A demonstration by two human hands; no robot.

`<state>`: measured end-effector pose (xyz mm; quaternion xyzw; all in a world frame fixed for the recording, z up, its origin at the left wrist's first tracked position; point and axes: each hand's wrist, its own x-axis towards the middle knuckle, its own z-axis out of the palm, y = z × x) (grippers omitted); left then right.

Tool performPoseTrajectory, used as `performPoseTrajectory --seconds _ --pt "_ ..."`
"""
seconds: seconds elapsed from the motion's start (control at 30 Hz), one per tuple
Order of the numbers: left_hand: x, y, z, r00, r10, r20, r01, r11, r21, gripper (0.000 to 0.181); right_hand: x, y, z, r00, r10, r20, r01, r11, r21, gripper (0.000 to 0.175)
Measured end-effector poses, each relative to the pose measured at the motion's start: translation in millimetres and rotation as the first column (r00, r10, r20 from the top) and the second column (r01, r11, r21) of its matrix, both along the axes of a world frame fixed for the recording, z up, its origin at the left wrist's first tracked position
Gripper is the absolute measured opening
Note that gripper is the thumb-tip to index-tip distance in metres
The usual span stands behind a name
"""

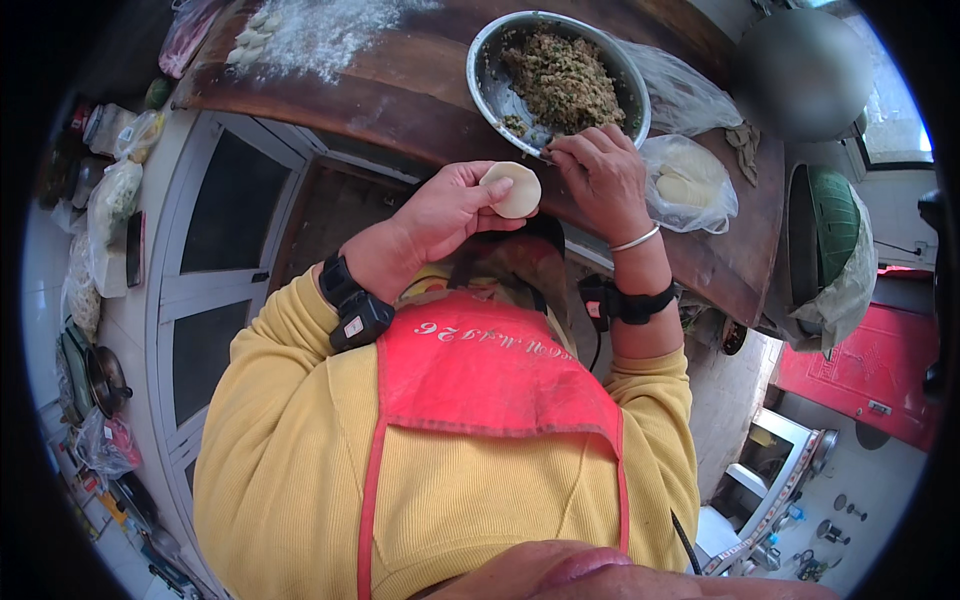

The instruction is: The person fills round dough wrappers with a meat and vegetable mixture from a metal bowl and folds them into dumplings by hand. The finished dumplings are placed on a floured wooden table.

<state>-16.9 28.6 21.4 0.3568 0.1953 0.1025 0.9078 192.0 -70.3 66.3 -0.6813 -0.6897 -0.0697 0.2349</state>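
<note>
A round dough wrapper [525, 191] lies flat across the fingers of my left hand [461, 202], the thumb pressed on its face. Up and to the right, my right hand [606, 169] is at the near rim of a metal bowl [480, 94], its fingers bent together. Whether those fingertips pinch a utensil or some food is hidden. Inside the bowl is a mound of minced filling with green flecks [570, 79]. Beside my right wrist, a stack of pale dough wrappers [682, 187] sits in a clear plastic bag [716, 206].
White flour [322, 37] is spread on the wooden table [420, 82], with several small dough pieces [255, 37] at its left. Crumpled plastic [682, 90] and a cloth [742, 150] lie right of the bowl. A green basket [832, 225] stands past the table's right edge.
</note>
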Motion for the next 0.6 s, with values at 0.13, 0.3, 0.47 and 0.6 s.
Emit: performPoseTrajectory --seconds 0.13,0.3,0.47,0.6 --pt "-2.2 3.1 -3.4 1.0 -0.011 -0.007 0.011 1.0 -0.013 0.033 -1.5 6.7 8.4 0.993 0.015 -0.117 -0.007 0.998 0.066 0.014" --pt "-4.3 6.9 -6.6 1.0 -0.014 0.013 0.015 0.998 -0.068 0.031 -1.7 7.1 22.4 0.973 0.204 -0.111 -0.215 0.972 -0.099 0.013" --pt "-12.0 15.1 -9.4 1.0 0.02 0.016 -0.02 0.999 -0.036 0.034 1.7 8.2 17.2 0.984 0.053 -0.167 -0.059 0.998 -0.036 0.014" --pt "-13.3 18.8 -10.0 0.999 0.045 0.024 -0.045 0.999 -0.021 0.031 2.6 20.2 6.5 0.846 -0.088 -0.525 0.202 0.966 0.163 0.012"
